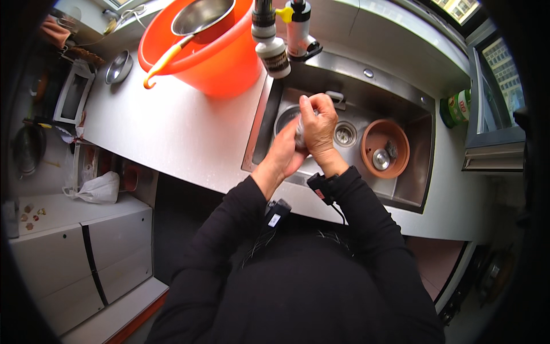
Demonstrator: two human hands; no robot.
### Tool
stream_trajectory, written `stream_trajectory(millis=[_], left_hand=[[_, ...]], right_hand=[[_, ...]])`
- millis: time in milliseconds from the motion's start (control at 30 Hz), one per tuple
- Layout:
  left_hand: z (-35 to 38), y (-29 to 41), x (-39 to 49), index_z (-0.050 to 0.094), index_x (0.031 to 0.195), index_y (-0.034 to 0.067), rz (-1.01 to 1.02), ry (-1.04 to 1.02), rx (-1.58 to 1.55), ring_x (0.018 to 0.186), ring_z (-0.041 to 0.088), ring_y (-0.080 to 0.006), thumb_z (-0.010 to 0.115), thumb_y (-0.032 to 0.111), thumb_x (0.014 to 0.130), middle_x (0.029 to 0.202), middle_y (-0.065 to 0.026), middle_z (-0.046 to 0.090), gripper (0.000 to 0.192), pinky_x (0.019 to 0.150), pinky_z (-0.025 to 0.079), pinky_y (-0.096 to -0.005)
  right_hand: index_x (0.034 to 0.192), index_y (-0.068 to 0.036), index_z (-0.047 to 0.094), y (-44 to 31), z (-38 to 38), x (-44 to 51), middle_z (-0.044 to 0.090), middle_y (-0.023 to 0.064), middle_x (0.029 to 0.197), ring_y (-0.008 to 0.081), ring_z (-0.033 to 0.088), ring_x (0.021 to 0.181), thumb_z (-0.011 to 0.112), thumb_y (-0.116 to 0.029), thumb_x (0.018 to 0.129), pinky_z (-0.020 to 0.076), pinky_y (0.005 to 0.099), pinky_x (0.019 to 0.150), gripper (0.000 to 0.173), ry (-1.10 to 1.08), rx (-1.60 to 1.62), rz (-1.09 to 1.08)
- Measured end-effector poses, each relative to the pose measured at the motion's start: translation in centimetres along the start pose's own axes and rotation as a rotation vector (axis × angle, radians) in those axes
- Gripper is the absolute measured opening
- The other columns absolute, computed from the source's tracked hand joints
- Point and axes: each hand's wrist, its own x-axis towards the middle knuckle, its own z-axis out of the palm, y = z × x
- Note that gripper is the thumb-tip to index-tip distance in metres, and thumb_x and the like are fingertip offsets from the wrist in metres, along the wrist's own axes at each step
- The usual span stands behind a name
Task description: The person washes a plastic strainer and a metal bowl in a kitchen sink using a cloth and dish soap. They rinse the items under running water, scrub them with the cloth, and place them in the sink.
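Note:
Over a stainless steel sink (391,189), my left hand (283,151) and my right hand (322,124) are pressed together around a crumpled greyish-white thing (300,134). It looks like a wet cloth, but the fingers hide most of it. The right hand is curled over it from the right, and the left holds it from below and the left. Behind the left hand, a round metal bowl (282,120) sits in the sink, partly covered by the hands. The drain (345,134) lies just right of the right hand.
A brown basin (406,148) in the sink holds a metal strainer (381,159) and a dark scourer (391,149). A faucet (275,58) hangs over the sink's back edge. Left stands an orange tub (215,77) with a saucepan (202,21) on it. A small metal bowl (119,67) is farther left.

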Motion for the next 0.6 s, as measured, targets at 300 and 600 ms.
stream_trajectory(millis=[300,600], left_hand=[[-0.8,-0.5,0.7,0.037,0.134,0.005,0.08,0.241,0.103,0.121,0.041,-0.0171,0.041,0.032,0.097,0.129,-0.0077,0.045,0.046,0.101,0.034,-0.0324],[-1.5,-1.3,0.6,0.038,0.135,0.008,0.129,0.311,0.116,0.12,0.043,-0.0159,0.042,0.031,0.096,0.132,-0.0048,0.045,0.046,0.1,0.034,-0.0307]], right_hand=[[0.13,0.002,0.042,0.2,-1.0,-2.2,0.035,0.0216,0.14,0.0333,0.027,0.133,0.043,-0.017,0.091,0.0198,0.0392,0.109,0.044,-0.418,-0.024,-0.002],[0.133,0.002,0.04,0.1,-1.9,-2.9,0.033,0.0192,0.142,0.0299,0.027,0.134,0.045,-0.023,0.092,0.0202,0.0363,0.109,0.047,-0.434,0.035,0.001]])
